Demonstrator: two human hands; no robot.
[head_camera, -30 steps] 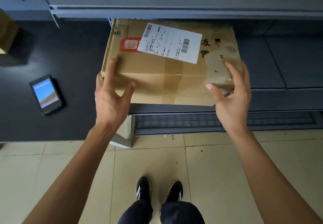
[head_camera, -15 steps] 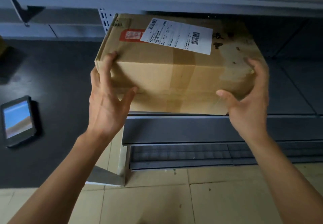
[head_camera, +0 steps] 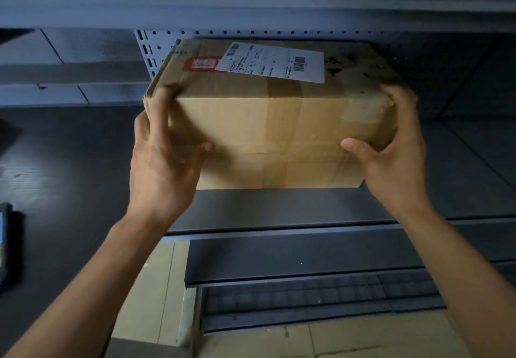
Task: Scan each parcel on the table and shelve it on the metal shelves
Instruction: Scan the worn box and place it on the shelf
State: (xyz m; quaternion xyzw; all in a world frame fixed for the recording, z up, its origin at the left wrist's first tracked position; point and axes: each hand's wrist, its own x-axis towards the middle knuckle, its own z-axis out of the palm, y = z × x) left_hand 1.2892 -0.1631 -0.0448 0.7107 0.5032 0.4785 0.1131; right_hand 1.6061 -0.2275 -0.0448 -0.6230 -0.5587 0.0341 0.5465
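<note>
Head view: left hand (head_camera: 164, 162) and right hand (head_camera: 396, 159) grip 1 parcel (head_camera: 268, 123) with fingers spread, at 9 and 3 o'clock.

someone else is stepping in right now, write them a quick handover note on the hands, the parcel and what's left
Left hand: grips the left end of the cardboard parcel, fingers over its top corner, thumb on the front face.
Right hand: grips the right end the same way.
Parcel: label facing up, sitting at the front of a metal shelf, under the upper shelf. Whether its full weight is down I cannot tell.
Handheld device: lying on the dark table at the far left edge.
Done: parcel brought to the shelf.
Left: likely slide it further in, let go, then go back for any remaining parcels, none of which show here.
</note>
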